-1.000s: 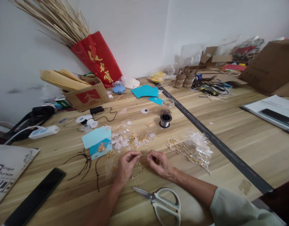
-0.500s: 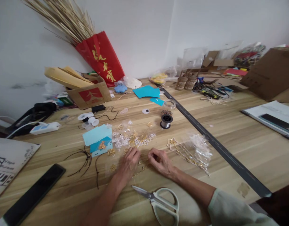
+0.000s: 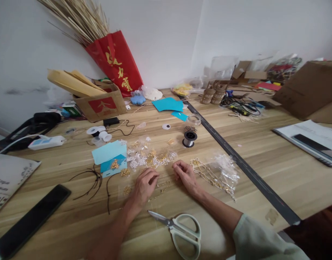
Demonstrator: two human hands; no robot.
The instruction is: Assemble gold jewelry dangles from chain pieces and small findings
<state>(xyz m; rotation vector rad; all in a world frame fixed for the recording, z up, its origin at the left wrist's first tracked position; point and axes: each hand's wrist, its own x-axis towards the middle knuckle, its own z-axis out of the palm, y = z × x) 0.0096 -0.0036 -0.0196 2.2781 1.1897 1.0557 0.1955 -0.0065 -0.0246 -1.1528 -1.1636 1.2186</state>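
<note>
My left hand (image 3: pixel 145 185) is over the table with its fingers bent and pressed together towards the thumb. Whatever may be between them is too small to make out. To its right my right hand (image 3: pixel 187 177) is curled, thumb and fingertips together, with their contents hidden. Between and just below the hands lies a thin gold bead chain (image 3: pixel 160 191), close to the left thumb. Gold and white beads (image 3: pixel 151 159) are spread beyond the fingers. Nearer to me rest scissors (image 3: pixel 179 229) with pale handles, blades slightly apart.
Gold chains (image 3: pixel 209 177) and clear plastic bags (image 3: pixel 226 168) lie at right. A wire spool (image 3: pixel 189 139) stands behind the beads. Blue cards (image 3: pixel 109 153) and black cords (image 3: pixel 91 180) are at left, with a black phone-like slab (image 3: pixel 33 220) nearer. A dark strip (image 3: pixel 236 159) crosses the table.
My right hand has moved away from the left and slightly upward, widening the gap between them. More of the gold chain shows. The whole view has shifted slightly.
</note>
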